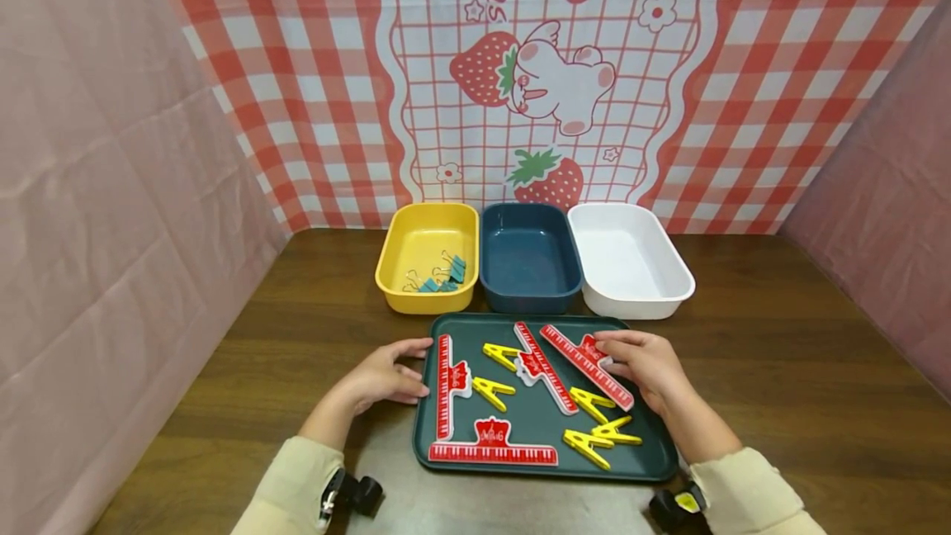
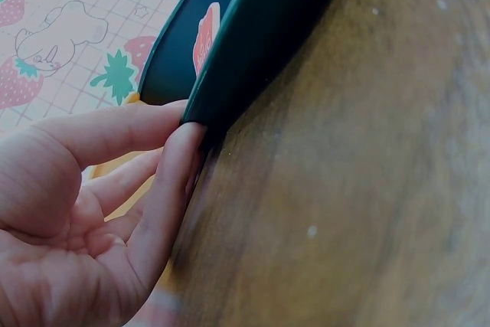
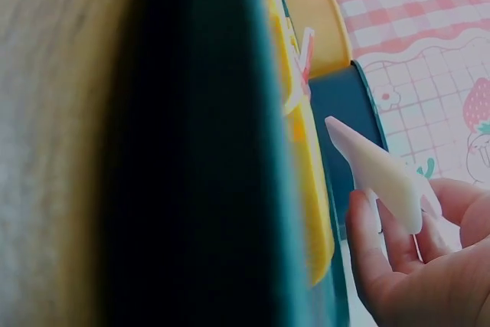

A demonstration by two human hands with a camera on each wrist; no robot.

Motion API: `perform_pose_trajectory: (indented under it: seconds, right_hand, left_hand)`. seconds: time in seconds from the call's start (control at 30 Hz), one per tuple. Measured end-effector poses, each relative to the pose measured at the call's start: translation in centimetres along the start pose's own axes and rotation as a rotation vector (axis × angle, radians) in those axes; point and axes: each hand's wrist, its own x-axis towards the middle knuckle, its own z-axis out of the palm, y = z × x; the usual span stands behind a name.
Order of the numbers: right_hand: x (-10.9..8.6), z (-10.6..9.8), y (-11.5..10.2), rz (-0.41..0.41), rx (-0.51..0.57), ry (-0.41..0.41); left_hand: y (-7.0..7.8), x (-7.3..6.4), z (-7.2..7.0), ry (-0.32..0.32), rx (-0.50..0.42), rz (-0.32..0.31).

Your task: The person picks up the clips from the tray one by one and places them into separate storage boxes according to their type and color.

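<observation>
My right hand (image 1: 645, 366) pinches the handle of a red-and-white piano-keyboard clip (image 1: 583, 360) at the tray's right side. In the right wrist view this clip (image 3: 375, 170) is tilted and raised off the tray, its pale edge towards the camera. My left hand (image 1: 386, 376) touches the left rim of the dark green tray (image 1: 617, 465), and its fingertips (image 2: 190, 132) meet the rim in the left wrist view. On the tray lie more piano clips, one along the left (image 1: 445, 390), one along the front (image 1: 494, 454) and one slanting mid-tray (image 1: 546, 370), among several yellow clothespins (image 1: 587, 446).
Behind the tray stand three bins side by side: a yellow bin (image 1: 431, 304) holding several teal binder clips (image 1: 446, 277), a dark blue bin (image 1: 529, 304) and a white bin (image 1: 635, 310). A strawberry-print checked cloth (image 1: 327, 106) hangs behind the wooden table (image 1: 780, 353).
</observation>
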Motion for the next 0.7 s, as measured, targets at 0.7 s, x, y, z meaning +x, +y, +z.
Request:
perform_pose_trajectory:
  seconds: [0.7]
  right_hand:
    - [-0.3,1.1,-1.7,-0.112,0.144,0.039]
  left_hand:
    - [-0.2,0.1,0.0,-0.012,-0.016,0.010]
